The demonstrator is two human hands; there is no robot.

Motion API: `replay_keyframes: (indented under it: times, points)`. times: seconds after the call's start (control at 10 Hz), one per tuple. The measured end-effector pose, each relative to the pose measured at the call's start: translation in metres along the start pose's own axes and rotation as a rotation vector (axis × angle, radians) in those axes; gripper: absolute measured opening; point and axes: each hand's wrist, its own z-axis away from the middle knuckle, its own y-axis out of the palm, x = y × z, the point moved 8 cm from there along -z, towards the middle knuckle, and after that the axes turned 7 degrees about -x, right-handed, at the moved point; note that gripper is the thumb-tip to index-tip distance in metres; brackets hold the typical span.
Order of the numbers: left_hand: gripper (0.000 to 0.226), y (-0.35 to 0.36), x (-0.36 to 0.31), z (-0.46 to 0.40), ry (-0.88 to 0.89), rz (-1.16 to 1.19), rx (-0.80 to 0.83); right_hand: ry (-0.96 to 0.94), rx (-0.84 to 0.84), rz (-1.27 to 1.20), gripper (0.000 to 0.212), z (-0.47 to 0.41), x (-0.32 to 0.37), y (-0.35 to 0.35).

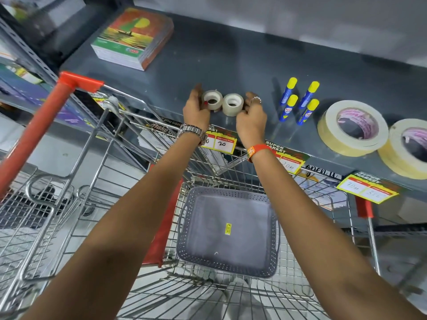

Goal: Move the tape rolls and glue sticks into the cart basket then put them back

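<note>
Two small clear tape rolls lie side by side on the grey shelf (231, 65). My left hand (195, 112) grips the left small roll (211, 101), thumb against its side. My right hand (251, 118) closes its fingers around the right small roll (233, 104). Several blue glue sticks with yellow caps (298, 101) lie to the right of my hands. Two large cream masking tape rolls (352, 128) (406, 148) lie flat at the far right. Below the shelf, a grey perforated plastic basket (227, 269) sits in the wire cart, holding nothing.
A stack of notebooks (134, 38) lies at the shelf's back left. The wire cart (97, 204) with its red handle (41, 125) stands under my arms against the shelf edge. Yellow price tags (221, 142) hang along the shelf front.
</note>
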Motion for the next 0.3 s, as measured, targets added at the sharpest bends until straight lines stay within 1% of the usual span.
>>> replay_keyframes:
  times: [0.1, 0.2, 0.3]
  points:
    - [0.050, -0.006, -0.014, 0.008, 0.099, -0.045, -0.018, -0.114, 0.008, 0.055, 0.052, 0.008, 0.010, -0.008]
    - [0.047, -0.013, -0.032, 0.013, 0.287, -0.113, -0.071, -0.285, -0.030, 0.101, 0.053, 0.015, 0.023, -0.018]
    - [0.048, -0.019, -0.045, 0.027, 0.430, -0.071, -0.085, -0.389, -0.062, 0.102, 0.050, 0.024, 0.035, -0.030]
